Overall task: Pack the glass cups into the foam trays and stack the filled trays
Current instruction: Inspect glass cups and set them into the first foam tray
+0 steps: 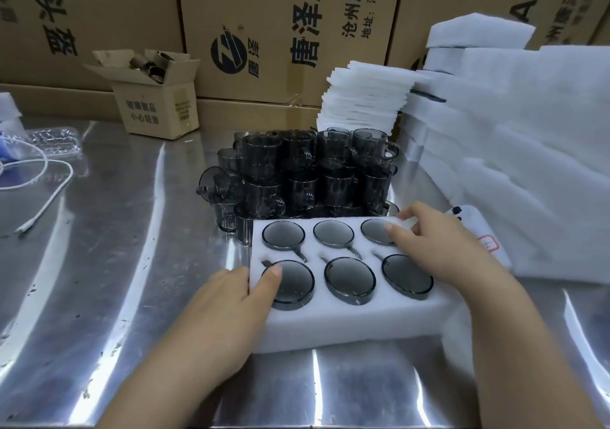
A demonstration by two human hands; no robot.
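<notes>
At lower centre the foam tray (pixel 346 323) sat on the steel surface (pixel 132 263), six glass cups (pixel 350 280) seated. The left hand (pixel 224 300) gripped its left edge, the right hand (pixel 425 240) its far-right corner. Soft foam and a fragile load: probably best supported from underneath.

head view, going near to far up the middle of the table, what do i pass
foam tray filled with six cups → pile of loose glass cups → wall of cardboard boxes
</notes>
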